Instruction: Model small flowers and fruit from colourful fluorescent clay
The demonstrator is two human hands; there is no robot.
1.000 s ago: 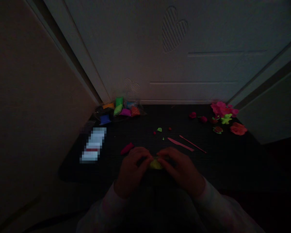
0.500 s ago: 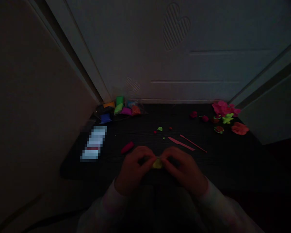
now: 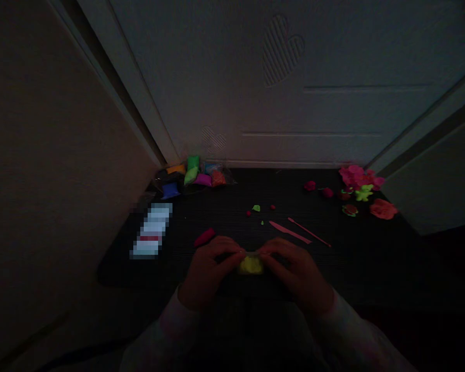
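Observation:
The scene is very dark. A small lump of yellow-green clay (image 3: 250, 265) sits between my two hands over the near part of a black mat (image 3: 372, 258). My left hand (image 3: 207, 271) pinches the lump from the left, fingers curled onto it. From the other side my right hand (image 3: 298, 271) grips the same lump with closed fingers. A red clay piece (image 3: 204, 237) lies just beyond my left hand. Two pink modelling tools (image 3: 290, 232) lie beyond my right hand.
Several coloured clay packets (image 3: 191, 175) are piled at the mat's far left. Pink and red clay flowers (image 3: 358, 178) with a green figure sit at the far right. Small clay bits (image 3: 256, 208) dot the middle. A white door (image 3: 275, 77) rises behind.
The clay lump shows a little more between my fingertips than before. Both hands stay at the same spot, with fingers shifting slightly around the lump.

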